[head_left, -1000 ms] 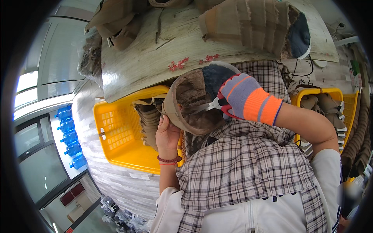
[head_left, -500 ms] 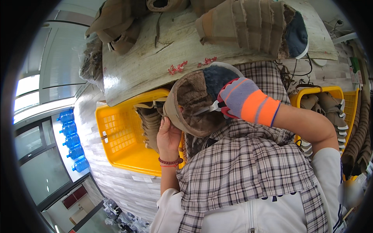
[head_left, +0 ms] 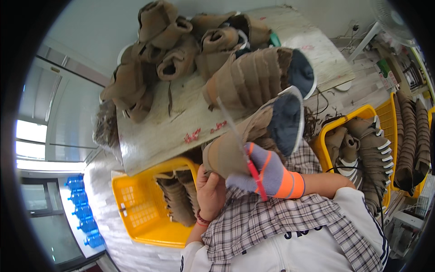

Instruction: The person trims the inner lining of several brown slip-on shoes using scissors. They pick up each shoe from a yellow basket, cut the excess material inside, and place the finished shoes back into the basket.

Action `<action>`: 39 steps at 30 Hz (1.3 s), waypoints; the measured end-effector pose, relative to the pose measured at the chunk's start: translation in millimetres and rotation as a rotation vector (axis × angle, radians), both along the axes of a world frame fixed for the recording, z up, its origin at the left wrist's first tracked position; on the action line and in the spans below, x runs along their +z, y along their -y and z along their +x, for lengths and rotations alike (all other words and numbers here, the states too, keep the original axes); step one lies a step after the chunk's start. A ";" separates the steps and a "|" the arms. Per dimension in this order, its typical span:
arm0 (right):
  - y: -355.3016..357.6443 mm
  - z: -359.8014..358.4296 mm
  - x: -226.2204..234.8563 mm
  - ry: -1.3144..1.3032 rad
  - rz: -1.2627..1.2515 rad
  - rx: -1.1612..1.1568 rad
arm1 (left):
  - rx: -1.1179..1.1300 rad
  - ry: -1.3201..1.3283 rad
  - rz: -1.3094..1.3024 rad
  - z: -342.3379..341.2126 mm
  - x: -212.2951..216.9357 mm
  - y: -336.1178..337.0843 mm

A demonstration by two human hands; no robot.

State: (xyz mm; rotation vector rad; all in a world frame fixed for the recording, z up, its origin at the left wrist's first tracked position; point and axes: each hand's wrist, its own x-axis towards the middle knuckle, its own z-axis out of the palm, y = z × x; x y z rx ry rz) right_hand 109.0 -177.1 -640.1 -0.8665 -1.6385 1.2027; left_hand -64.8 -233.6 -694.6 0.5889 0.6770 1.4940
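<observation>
Pinching boot upper [head_left: 223,156] at edge w/ L hand [head_left: 210,195]; R gloved hand [head_left: 273,174] wraps red-handled scissors [head_left: 254,173], now out of boot's opening, blades up: inside work seemingly paused.

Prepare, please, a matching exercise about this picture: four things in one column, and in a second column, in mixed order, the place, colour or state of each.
Things
1. left hand
2. right hand
3. large bottles
4. red-handled tool

Descriptions
A. blue, in a row at the left of the picture
B. with its metal part pointing toward the top of the picture
C. in a glove with an orange cuff
D. bare, gripping the edge of a brown piece

Right pairs: 1-D; 2-C; 3-A; 4-B
</observation>
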 end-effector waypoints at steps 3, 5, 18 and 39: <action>-5.3 28.2 23.0 0.114 0.187 -0.291 | -0.106 -0.083 0.157 21.2 13.1 -40.4; -14.4 63.8 24.3 0.137 0.212 -0.489 | 0.010 -0.240 0.215 19.8 10.2 -78.6; -204.2 132.7 -51.6 -0.243 -0.107 -0.221 | -0.190 -0.139 -0.046 -14.1 -64.1 -237.7; -175.8 165.3 -135.9 -0.313 -0.048 -0.525 | 1.082 -2.142 0.313 -202.3 90.5 -278.7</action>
